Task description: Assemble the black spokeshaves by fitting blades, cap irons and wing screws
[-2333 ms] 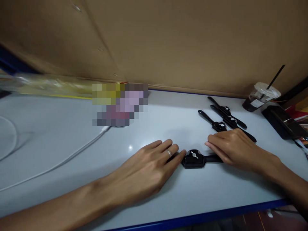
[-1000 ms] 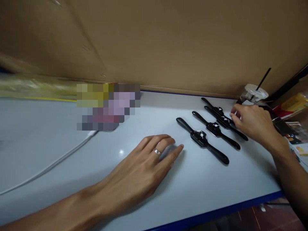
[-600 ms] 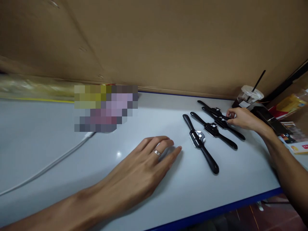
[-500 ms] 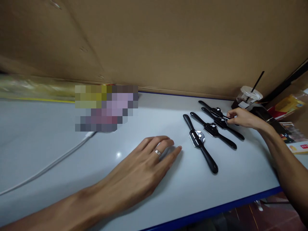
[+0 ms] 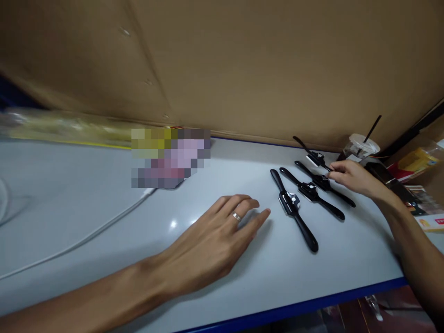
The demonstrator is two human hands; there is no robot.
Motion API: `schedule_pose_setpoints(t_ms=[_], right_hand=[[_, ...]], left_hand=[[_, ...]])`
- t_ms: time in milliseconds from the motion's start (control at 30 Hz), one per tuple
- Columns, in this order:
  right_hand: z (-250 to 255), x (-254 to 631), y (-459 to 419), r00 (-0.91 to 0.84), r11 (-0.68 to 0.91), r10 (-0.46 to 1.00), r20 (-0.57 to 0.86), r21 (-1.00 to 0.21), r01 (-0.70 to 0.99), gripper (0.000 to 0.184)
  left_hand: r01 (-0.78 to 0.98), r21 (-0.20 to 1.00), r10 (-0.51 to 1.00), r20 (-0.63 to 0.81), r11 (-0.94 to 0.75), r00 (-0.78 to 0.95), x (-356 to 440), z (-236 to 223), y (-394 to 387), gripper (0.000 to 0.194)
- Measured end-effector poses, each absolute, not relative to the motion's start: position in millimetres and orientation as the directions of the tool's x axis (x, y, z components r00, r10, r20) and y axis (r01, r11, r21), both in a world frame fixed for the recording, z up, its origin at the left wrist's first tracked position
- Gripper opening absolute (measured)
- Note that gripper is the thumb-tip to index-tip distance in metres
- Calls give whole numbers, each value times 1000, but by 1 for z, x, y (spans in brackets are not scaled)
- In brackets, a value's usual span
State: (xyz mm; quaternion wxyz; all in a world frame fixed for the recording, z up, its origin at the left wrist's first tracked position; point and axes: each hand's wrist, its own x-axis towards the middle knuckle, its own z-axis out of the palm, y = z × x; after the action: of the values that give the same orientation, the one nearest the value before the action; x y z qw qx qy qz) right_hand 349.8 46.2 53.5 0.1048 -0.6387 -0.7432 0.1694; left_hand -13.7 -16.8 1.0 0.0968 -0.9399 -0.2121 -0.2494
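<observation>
My right hand (image 5: 352, 178) pinches one handle of a black spokeshave (image 5: 315, 158) at the back of the row. Its far end is tilted up, and its blade edge shows. Three more black spokeshaves lie slantwise on the table: one (image 5: 323, 182) just under the held tool, a middle one (image 5: 310, 190), and the nearest (image 5: 289, 202), turned more toward me. My left hand (image 5: 229, 231), with a ring on one finger, rests on the table with its fingers spread, left of the nearest spokeshave and apart from it.
A plastic cup with a straw (image 5: 360, 145) stands behind my right hand, beside a black object (image 5: 388, 180). Papers and packets (image 5: 419, 162) lie at the right edge. A white cable (image 5: 86, 238) runs to a pixelated item (image 5: 173, 162). Cardboard (image 5: 243, 64) closes the back.
My right hand let go of the nearest spokeshave, which now lies at a slant, then reached to the rear one, gripped its handle and lifted it. My left hand came away from the nearest spokeshave.
</observation>
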Motion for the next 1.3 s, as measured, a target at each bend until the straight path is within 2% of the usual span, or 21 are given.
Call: schedule_pose_setpoints(t_ms=[100, 200, 300, 400, 533, 667, 733, 900, 967, 1133, 1300], right_hand=[[56, 310, 18, -221, 187, 975, -36, -408, 893, 29], [57, 270, -16, -347, 248, 924, -162, -435, 866, 22], [56, 247, -42, -428, 299, 860, -277, -404, 864, 7], [53, 238, -56, -431, 309, 845, -317, -368, 877, 9], [51, 235, -59, -468, 411, 853, -232, -254, 876, 14], [50, 236, -56, -489, 463, 853, -181, -166, 870, 42], [49, 238, -55, -467, 460, 868, -170, -81, 884, 48], [54, 252, -46, -414, 407, 910, -9, 198, 892, 23], [57, 260, -41, -366, 350, 930, 15, 259, 900, 24], [58, 271, -33, -336, 363, 931, -142, 269, 892, 19], [58, 271, -35, -286, 338, 937, -203, 315, 887, 19]], left_hand=[[482, -70, 343, 612, -873, 712, -15, 6, -16, 40], [508, -71, 332, 678, -859, 656, -16, 12, -14, 37], [486, -96, 314, 652, -869, 690, -16, 14, -10, 31], [450, -67, 340, 561, -890, 755, -16, 13, -5, 22], [415, 30, 388, 421, -909, 820, -18, 7, -1, 24], [376, 105, 387, 353, -921, 852, -20, 3, 2, 24], [357, 97, 368, 339, -929, 866, -20, 3, 3, 24], [334, 24, 322, 338, -942, 884, -19, 3, 4, 25], [325, 13, 309, 346, -946, 886, -19, 2, 4, 25], [318, 15, 302, 361, -948, 882, -19, 1, 3, 26], [318, 38, 310, 360, -947, 880, -19, 3, 3, 24]])
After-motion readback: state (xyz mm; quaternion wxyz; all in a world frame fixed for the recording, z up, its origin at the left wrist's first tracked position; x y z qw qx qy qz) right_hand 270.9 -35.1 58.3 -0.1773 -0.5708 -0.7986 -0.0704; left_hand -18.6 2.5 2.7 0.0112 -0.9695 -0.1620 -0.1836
